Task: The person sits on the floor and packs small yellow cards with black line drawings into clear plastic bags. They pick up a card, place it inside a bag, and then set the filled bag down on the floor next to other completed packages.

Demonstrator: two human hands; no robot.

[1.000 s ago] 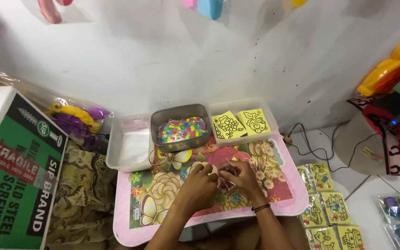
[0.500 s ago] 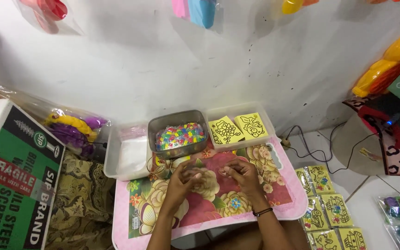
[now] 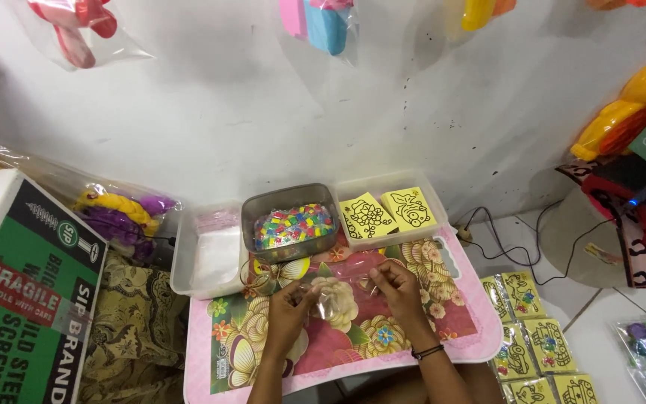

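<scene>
While over floral tray (image 3: 443, 340), both hands pinch clear bag (image 3: 338, 295), seemingly empty.

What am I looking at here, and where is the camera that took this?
There is no machine here: a person works with two bare hands, and the camera sits on the person's head, looking down. The left hand and the right hand together hold a small clear plastic bag above a pink flowered tray table. At the far edge of the table stands a grey metal tin of small multicoloured pieces. To its left is a clear plastic tub with more clear bags, and to its right a clear tub with yellow picture cards. On the floor to the right lie more yellow cards in packets. A green and white cardboard box stands on the left.
</scene>
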